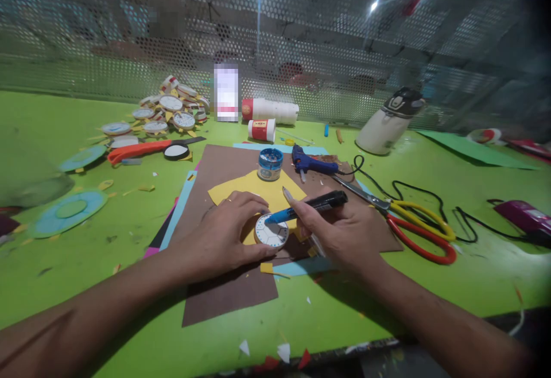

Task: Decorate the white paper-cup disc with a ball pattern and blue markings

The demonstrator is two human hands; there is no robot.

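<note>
My left hand (232, 228) is closed round the edge of a small white disc (267, 234), its thumb and fingers on opposite sides. Dark lines and blue dots mark the disc's face. A blue marker (282, 215) with a black end is in the grip of my right hand (340, 228), its tip at the disc. A slim pointed pen-like stick (287, 193) also runs through the right hand; its middle is hidden. Beneath the hands lie yellow paper (241, 187) and brown sheets (228, 303). Just beyond them stands a small blue-rimmed jar (270, 165).
A blue glue gun (312, 162) with a black cord and large scissors (400, 214) lie right of the sheets. At the back left are piled discs (172, 105) and an orange cutter (142, 149). Paper cups (262, 130) and a leaning white bottle (379, 131) stand farther back.
</note>
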